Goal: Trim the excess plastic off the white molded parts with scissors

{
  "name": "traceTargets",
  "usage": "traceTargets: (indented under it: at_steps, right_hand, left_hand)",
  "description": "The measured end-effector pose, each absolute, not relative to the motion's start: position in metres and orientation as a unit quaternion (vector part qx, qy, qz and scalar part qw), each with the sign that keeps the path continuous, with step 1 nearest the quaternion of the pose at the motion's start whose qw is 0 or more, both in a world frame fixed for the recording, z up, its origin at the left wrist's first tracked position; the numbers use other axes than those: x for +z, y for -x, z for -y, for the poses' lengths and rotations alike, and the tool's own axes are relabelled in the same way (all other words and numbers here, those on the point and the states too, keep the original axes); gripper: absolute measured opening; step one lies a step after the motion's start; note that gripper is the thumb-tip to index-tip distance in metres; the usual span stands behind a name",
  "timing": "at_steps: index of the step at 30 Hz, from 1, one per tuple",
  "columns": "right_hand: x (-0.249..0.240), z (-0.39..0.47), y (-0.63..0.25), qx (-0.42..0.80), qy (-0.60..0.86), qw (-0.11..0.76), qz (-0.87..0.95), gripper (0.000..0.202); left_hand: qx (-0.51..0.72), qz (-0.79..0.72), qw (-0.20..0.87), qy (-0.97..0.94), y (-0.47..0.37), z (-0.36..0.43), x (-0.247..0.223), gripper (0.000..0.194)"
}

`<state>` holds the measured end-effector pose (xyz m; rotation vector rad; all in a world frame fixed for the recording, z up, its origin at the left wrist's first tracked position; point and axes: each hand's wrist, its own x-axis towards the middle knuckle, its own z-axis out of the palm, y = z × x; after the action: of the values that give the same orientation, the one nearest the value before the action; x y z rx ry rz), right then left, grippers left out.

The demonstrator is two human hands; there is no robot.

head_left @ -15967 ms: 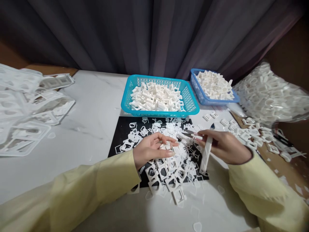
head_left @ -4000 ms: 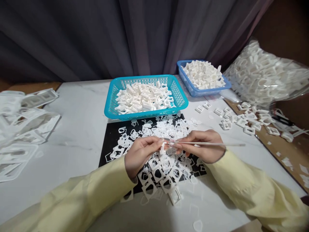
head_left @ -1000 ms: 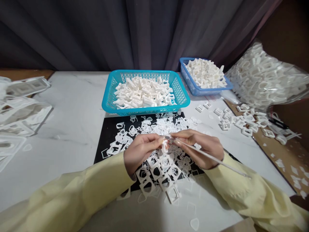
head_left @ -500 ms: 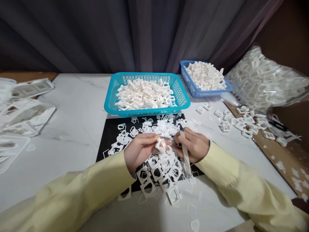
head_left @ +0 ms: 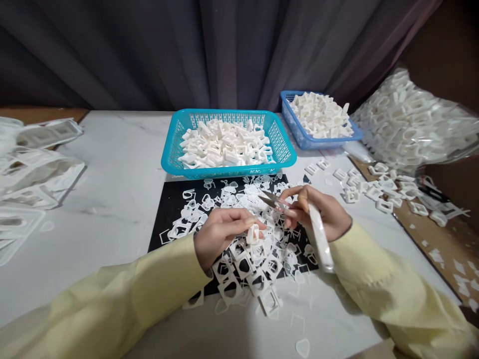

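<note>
My left hand (head_left: 219,234) pinches a small white plastic frame-like piece (head_left: 253,234) between thumb and fingers, above the heap of white scraps (head_left: 262,264). To its right, my right hand (head_left: 327,212) is closed on a pair of scissors (head_left: 272,201), whose pointed blades are parted and aimed left. The blades are apart from the white piece. A long, flat white handle (head_left: 321,242) also lies in my right hand, slanting down across the palm; a dark tip shows above the hand, and its kind is unclear. A black mat (head_left: 168,199) lies beneath the scraps.
A turquoise basket (head_left: 170,144) and a blue basket (head_left: 295,130) hold many white pieces. A clear bag (head_left: 415,119) of similar pieces stands at right, with loose pieces (head_left: 385,184) before it. White bags (head_left: 41,174) lie at left.
My right hand has moved right, drawing the scissors away from the white piece and bringing the blades into view. My left hand stays nearly in place, with the piece turned and slightly lower.
</note>
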<state>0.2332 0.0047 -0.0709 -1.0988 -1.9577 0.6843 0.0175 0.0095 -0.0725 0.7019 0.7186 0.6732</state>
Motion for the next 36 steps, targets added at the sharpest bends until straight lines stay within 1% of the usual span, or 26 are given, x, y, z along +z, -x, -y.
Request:
traceTargets:
  at_steps: [3,6,10,13,16,21,24,28,36]
  right_hand:
    - [-0.061,-0.004,-0.234,0.31,0.445,0.394,0.742,0.032]
    - [-0.057,-0.002,-0.235,0.302,0.481,0.405,0.717,0.025]
    - [-0.057,0.002,-0.232,0.239,0.511,0.422,0.71,0.028]
    - [-0.055,0.008,-0.227,0.18,0.499,0.419,0.737,0.02]
    - [-0.052,0.017,-0.222,0.118,0.46,0.396,0.786,0.011]
    - [-0.049,0.027,-0.22,0.021,0.408,0.354,0.841,0.021]
    - [-0.05,0.029,-0.219,-0.04,0.397,0.334,0.854,0.021]
    - [-0.056,0.03,-0.219,-0.119,0.386,0.328,0.854,0.023]
    - [-0.061,0.03,-0.218,-0.15,0.373,0.311,0.861,0.024]
  left_hand:
    - [0.317,-0.342,0.823,-0.324,-0.017,-0.01,-0.073,0.014]
    - [0.316,-0.345,0.825,-0.316,-0.018,-0.011,-0.072,0.015]
    - [0.311,-0.343,0.828,-0.316,-0.018,-0.01,-0.072,0.015]
    - [0.311,-0.34,0.827,-0.323,-0.018,-0.009,-0.074,0.016]
    - [0.315,-0.336,0.822,-0.336,-0.018,-0.008,-0.076,0.018]
    - [0.327,-0.345,0.81,-0.345,-0.018,-0.008,-0.078,0.018]
    - [0.323,-0.346,0.808,-0.351,-0.017,-0.008,-0.078,0.019]
    - [0.314,-0.334,0.811,-0.363,-0.017,-0.008,-0.078,0.022]
    - [0.309,-0.336,0.81,-0.367,-0.017,-0.008,-0.077,0.022]
